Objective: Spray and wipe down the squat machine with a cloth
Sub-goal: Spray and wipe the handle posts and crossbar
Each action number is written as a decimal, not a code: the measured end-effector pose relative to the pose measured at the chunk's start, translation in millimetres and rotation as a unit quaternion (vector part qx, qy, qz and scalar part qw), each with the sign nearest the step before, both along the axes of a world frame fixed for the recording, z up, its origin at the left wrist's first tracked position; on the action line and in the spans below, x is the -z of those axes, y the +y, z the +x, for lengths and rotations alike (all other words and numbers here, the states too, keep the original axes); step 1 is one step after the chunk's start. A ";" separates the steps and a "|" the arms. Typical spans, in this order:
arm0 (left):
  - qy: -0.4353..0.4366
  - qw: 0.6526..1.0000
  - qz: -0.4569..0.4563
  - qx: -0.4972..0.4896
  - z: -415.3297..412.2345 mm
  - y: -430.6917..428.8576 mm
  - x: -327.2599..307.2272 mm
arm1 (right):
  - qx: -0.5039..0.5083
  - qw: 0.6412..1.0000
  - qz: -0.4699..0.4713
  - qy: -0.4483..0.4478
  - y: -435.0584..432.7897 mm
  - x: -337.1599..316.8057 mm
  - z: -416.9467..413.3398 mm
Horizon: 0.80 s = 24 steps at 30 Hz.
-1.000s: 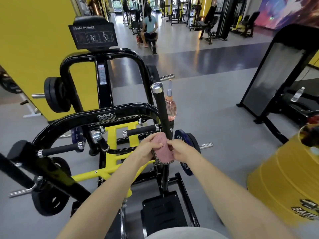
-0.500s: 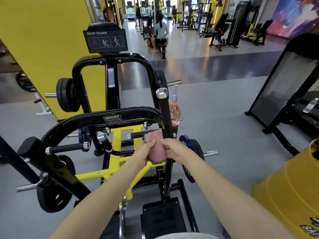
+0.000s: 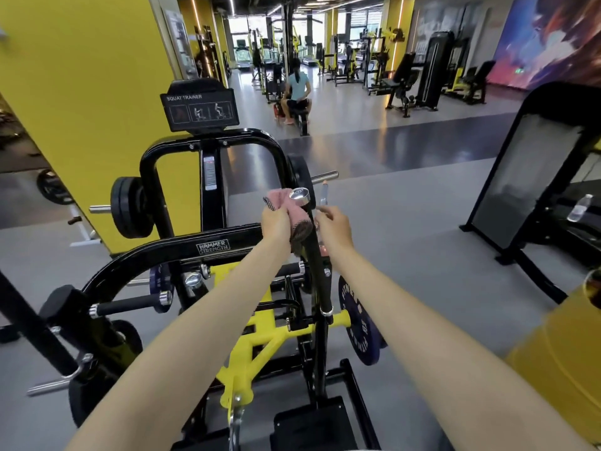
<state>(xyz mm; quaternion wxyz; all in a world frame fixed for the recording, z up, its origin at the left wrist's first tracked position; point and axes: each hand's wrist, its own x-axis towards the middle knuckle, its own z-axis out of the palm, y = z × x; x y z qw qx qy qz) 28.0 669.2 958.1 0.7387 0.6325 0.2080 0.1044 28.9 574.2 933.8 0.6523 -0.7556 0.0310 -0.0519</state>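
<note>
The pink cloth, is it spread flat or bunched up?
Bunched up: the left hand grips the cloth in a crumpled wad against the black post.

cloth (image 3: pixel 286 206) on post (image 3: pixel 318 278) top | bottle (image 3: pixel 324 193) behind post | plate (image 3: pixel 356 323) right of post

Placard (image 3: pixel 198 107) atop squat machine (image 3: pixel 213 203): "SQUAT TRAINER". Machine's curved bar (image 3: pixel 213 247): "HAMMER STRENGTH". Blue plate (image 3: pixel 354 323) on machine's right: lettering not legible.

We see a yellow wall (image 3: pixel 84 102) at ten o'clock. The grey floor (image 3: pixel 406 242) runs to gym machines (image 3: pixel 419 76) at twelve.
</note>
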 end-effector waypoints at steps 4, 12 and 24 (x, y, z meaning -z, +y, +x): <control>0.034 0.990 0.131 0.048 -0.6 0.8 36.1 | -0.037 0.995 -0.091 -0.023 3.4 -2.4 1.5; -0.012 0.998 -0.060 -0.006 -1.3 24.1 36.3 | -0.090 0.991 -0.095 -0.026 -19.8 1.2 3.0; -0.007 0.999 0.029 0.011 8.4 -5.4 74.7 | -0.193 0.968 -0.153 -0.037 -26.4 12.9 24.2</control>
